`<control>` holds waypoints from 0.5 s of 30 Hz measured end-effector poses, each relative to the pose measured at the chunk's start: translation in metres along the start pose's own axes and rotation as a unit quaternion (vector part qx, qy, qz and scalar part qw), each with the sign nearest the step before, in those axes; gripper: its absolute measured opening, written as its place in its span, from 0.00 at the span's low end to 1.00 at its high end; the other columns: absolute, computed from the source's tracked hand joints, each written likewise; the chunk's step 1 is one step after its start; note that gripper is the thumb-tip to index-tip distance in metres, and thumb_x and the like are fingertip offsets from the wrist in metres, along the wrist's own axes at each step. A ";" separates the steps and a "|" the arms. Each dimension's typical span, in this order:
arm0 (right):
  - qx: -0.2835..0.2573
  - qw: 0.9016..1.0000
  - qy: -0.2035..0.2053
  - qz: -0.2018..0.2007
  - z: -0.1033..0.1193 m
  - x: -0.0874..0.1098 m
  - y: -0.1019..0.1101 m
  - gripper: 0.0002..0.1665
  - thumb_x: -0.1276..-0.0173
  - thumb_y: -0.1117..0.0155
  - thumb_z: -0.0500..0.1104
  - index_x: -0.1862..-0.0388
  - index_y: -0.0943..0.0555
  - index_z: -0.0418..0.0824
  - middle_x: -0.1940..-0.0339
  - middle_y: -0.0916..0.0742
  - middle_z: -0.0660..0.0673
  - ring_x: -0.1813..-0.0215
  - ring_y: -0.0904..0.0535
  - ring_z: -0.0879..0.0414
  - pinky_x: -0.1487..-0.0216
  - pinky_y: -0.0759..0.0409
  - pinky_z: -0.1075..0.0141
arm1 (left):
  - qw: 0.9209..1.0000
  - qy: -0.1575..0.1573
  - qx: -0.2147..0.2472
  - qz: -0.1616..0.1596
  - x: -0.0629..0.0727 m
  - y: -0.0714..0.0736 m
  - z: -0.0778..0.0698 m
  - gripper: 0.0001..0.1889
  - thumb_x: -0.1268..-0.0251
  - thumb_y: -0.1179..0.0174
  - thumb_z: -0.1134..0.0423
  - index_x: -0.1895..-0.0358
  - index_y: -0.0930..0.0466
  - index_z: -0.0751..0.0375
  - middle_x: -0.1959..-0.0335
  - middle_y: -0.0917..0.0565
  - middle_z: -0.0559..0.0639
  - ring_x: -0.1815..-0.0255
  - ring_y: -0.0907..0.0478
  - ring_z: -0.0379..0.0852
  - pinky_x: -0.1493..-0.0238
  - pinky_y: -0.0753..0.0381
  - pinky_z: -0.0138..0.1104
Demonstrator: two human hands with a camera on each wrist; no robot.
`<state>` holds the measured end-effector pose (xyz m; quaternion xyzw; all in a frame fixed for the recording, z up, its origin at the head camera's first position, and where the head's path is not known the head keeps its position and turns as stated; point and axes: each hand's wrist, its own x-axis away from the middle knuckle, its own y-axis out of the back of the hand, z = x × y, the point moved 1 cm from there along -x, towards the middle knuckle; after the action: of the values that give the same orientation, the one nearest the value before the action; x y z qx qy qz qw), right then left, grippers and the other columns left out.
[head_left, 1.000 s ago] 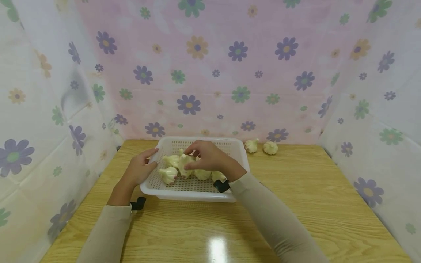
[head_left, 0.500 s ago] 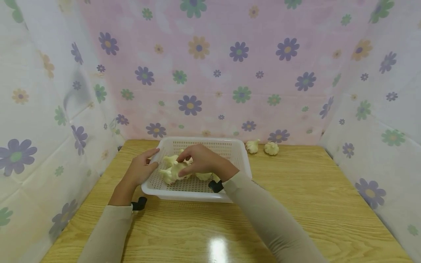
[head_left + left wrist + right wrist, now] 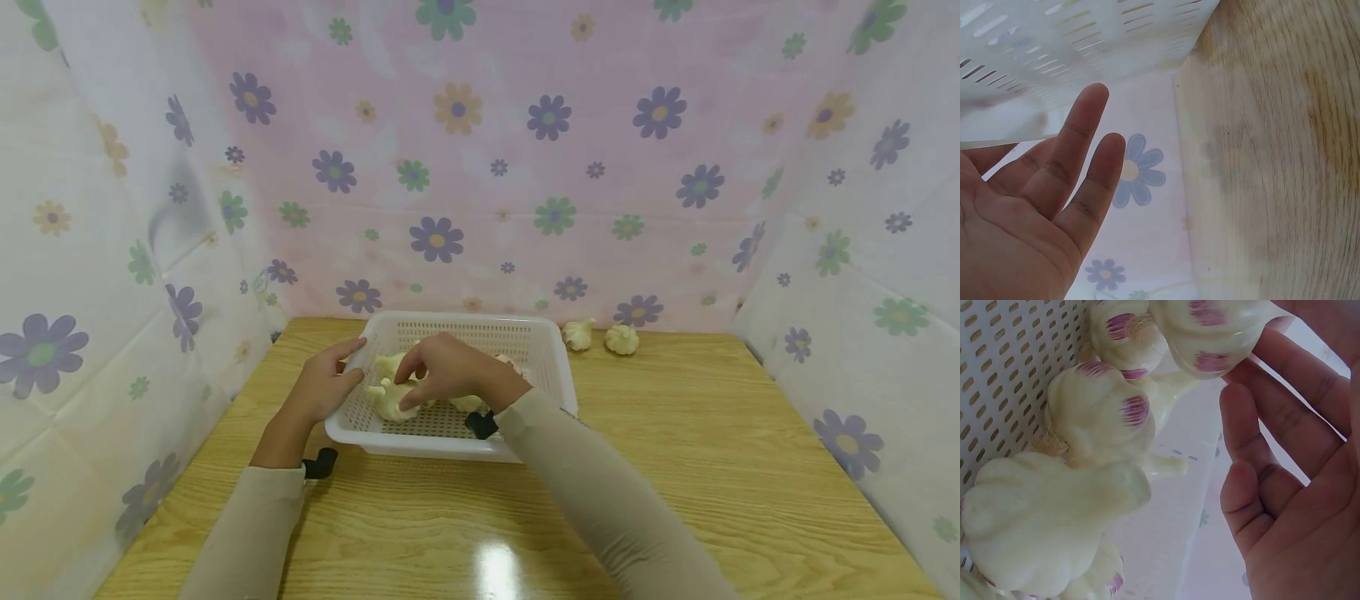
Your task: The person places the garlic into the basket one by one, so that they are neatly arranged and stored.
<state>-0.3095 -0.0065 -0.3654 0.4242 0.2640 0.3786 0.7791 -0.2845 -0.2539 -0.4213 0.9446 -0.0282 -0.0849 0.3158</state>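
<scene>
A white slotted plastic basket [image 3: 450, 450] stands on the table with several garlic bulbs inside. At its left end my left hand [image 3: 322, 385] grips the rim; in the left wrist view two fingers [image 3: 1075, 134] of that hand extend free below the basket wall. My right hand [image 3: 450, 367] reaches into the basket and pinches a garlic bulb [image 3: 1210, 334] between thumb and fingers, close to the other bulbs on the left. The right wrist view shows more purple-streaked bulbs [image 3: 1100, 412] lying against the slotted floor. Part of the held bulb is out of frame there.
Two garlic bulbs, one [image 3: 577, 335] beside the basket and another [image 3: 622, 339] farther right, lie at the table's back edge. Flowered cloth [image 3: 480, 167] encloses the wooden table [image 3: 675, 450] at the back and both sides. Each wrist carries a dark camera mount [image 3: 321, 463].
My right hand has moved left inside the basket and lowered the garlic bulb beside the leftmost ones. My left hand stays on the rim.
</scene>
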 end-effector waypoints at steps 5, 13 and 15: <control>-0.010 1.000 0.002 0.017 -0.002 -0.004 -0.003 0.18 0.41 0.18 0.51 0.54 0.08 0.47 0.59 0.09 0.58 0.61 0.14 0.63 0.59 0.16 0.73 | 1.000 -0.003 -0.006 -0.003 0.000 0.000 0.000 0.33 0.29 0.46 0.61 0.20 0.35 0.55 0.31 0.24 0.71 0.48 0.15 0.63 0.66 0.10 0.41; -0.015 0.999 -0.017 0.048 -0.001 -0.010 -0.006 0.15 0.39 0.20 0.49 0.54 0.08 0.46 0.57 0.09 0.56 0.60 0.12 0.64 0.58 0.15 0.73 | 1.000 0.001 -0.008 0.003 -0.001 0.000 0.000 0.33 0.28 0.46 0.60 0.20 0.36 0.54 0.34 0.22 0.73 0.50 0.14 0.61 0.67 0.11 0.40; -0.010 0.998 -0.018 0.052 0.000 -0.011 -0.007 0.15 0.39 0.20 0.49 0.54 0.08 0.47 0.58 0.09 0.56 0.59 0.12 0.64 0.58 0.16 0.74 | 1.000 0.001 -0.013 0.001 -0.001 0.000 0.000 0.33 0.28 0.46 0.60 0.20 0.36 0.54 0.33 0.23 0.72 0.49 0.14 0.62 0.68 0.11 0.40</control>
<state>-0.3137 -0.0175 -0.3704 0.4364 0.2236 0.4129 0.7675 -0.2851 -0.2540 -0.4212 0.9406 -0.0279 -0.0837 0.3279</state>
